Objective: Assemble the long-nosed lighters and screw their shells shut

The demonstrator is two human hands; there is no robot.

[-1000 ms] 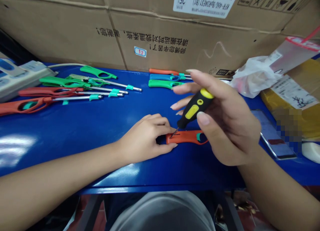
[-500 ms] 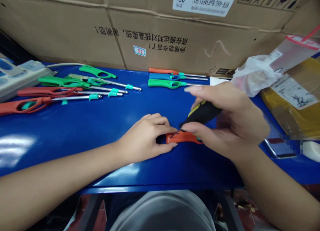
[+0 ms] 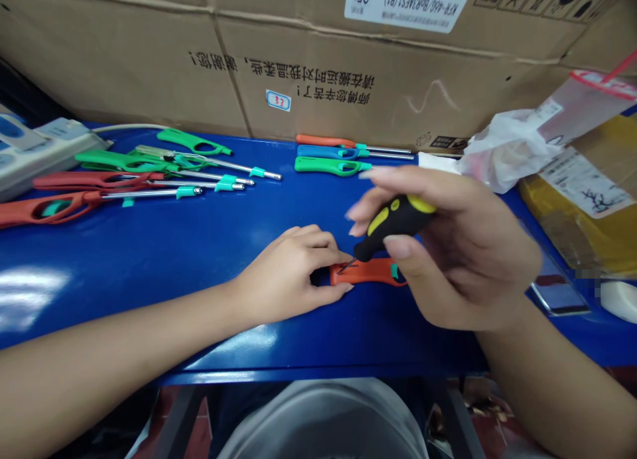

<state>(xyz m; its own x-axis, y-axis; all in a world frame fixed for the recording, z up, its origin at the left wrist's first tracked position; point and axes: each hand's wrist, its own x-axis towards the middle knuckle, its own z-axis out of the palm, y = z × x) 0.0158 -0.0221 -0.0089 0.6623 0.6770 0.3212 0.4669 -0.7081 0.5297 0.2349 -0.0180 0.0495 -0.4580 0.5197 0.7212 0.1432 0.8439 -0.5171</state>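
Observation:
An orange gas lighter point(image 3: 371, 272) lies flat on the blue table, its handle end between the thumb and fingers of my left hand point(image 3: 298, 270). Its far end is hidden behind my right hand point(image 3: 462, 247). A black and yellow screwdriver point(image 3: 391, 227) leans over the lighter, with its thin shaft tip on the orange handle. The fingers of my right hand are loosely curled round the screwdriver's grip, thumb below and index finger above. My right palm has a gap to the grip.
Several red and green lighters point(image 3: 144, 180) lie at the left beside a white power strip point(image 3: 54, 150). Three more lighters point(image 3: 331, 166) lie by the cardboard box point(image 3: 149, 61). At the right are a bagged cup point(image 3: 577, 107), a yellow parcel point(image 3: 597, 227) and a phone point(image 3: 560, 293).
My right hand has loosened and turned on the screwdriver, its thumb and fingers spreading apart; the grip shows more yellow. My left hand and the orange lighter have stayed put.

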